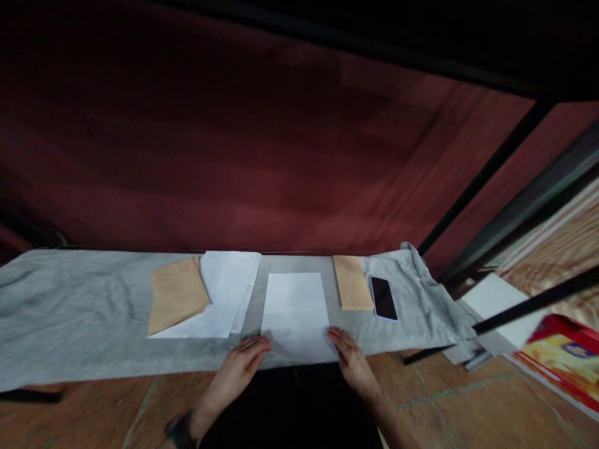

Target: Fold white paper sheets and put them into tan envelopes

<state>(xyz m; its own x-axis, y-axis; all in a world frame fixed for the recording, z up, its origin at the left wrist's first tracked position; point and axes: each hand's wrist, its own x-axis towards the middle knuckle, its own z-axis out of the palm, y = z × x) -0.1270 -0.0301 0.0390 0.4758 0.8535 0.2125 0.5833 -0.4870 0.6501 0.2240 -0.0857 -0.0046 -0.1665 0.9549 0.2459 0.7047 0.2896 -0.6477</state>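
A white sheet of paper [296,312] lies lengthwise in front of me, with its near end bending up slightly. My left hand [246,360] pinches its left edge near the bottom corner. At the opposite edge, my right hand [347,357] grips the paper between thumb and fingers. To the left, brown envelopes [178,293] overlap a loose pile of white sheets [229,290]. A stack of narrower brown envelopes [353,284] sits to the right of the held sheet.
A grey cloth [93,312] covers the narrow table. Right of the envelope stack lies a phone [384,298], screen dark. Dark red panelling [281,156] rises behind the table, and a black metal bar [486,174] slants at right. A red and yellow package [561,355] stands beyond the table's right end.
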